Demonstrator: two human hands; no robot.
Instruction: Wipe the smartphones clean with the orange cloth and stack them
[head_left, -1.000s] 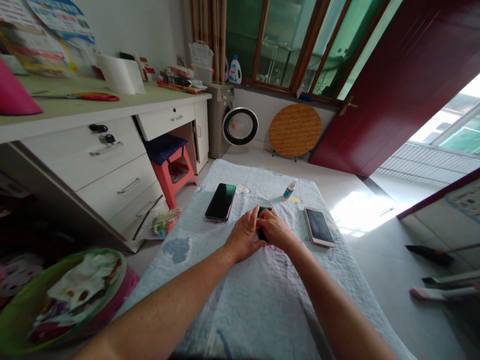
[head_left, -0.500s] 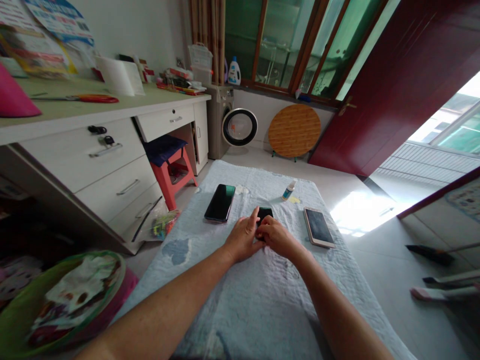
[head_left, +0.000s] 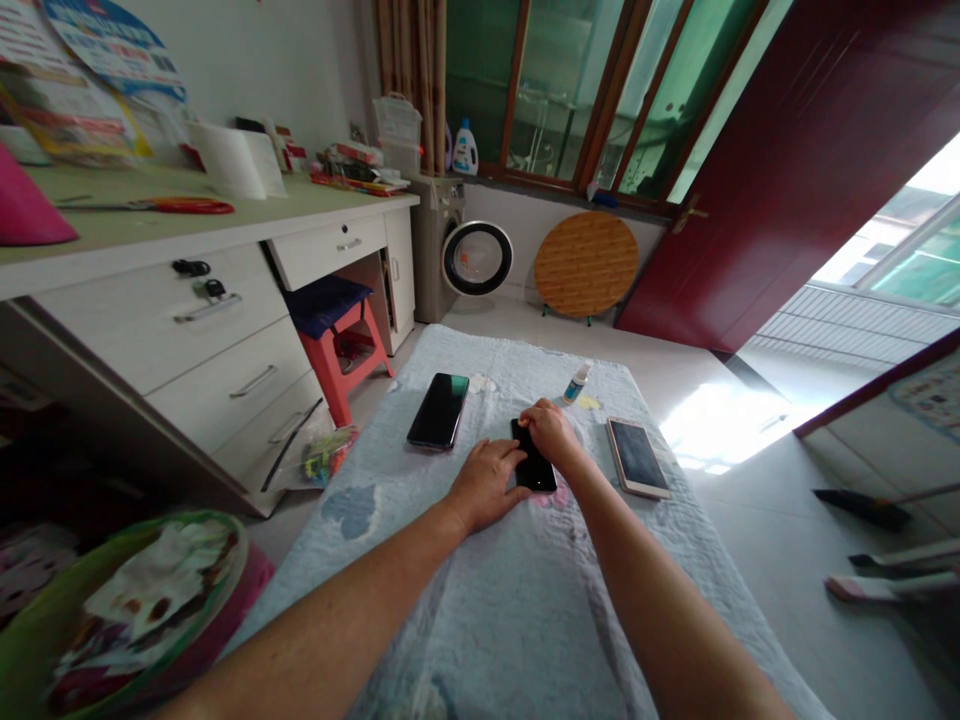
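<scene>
A black phone (head_left: 538,472) lies face up on the cloth-covered table, its dark screen partly under my hands. My left hand (head_left: 486,482) holds it at the left edge, fingertips on the upper side and thumb at the lower corner. Over the phone's far end, my right hand (head_left: 551,428) is closed with its fingertips pressed down on the glass; whatever they may pinch is hidden. To the left rests a larger dark phone (head_left: 439,411). On the right lies a gold-edged phone (head_left: 638,457) with a grey screen. A small spray bottle (head_left: 577,382) stands beyond my right hand.
A pale blue patterned cloth (head_left: 465,620) covers the table. Left of it are a white desk (head_left: 217,350), a red stool (head_left: 341,350) and a laundry basket (head_left: 244,560). A washing machine (head_left: 433,250) with its door open and a round wooden tabletop (head_left: 586,263) stand behind.
My right hand has slid away from me, from the phone's near end to its far end, uncovering the lower screen. My left hand's raised index finger has come down to the phone's edge.
</scene>
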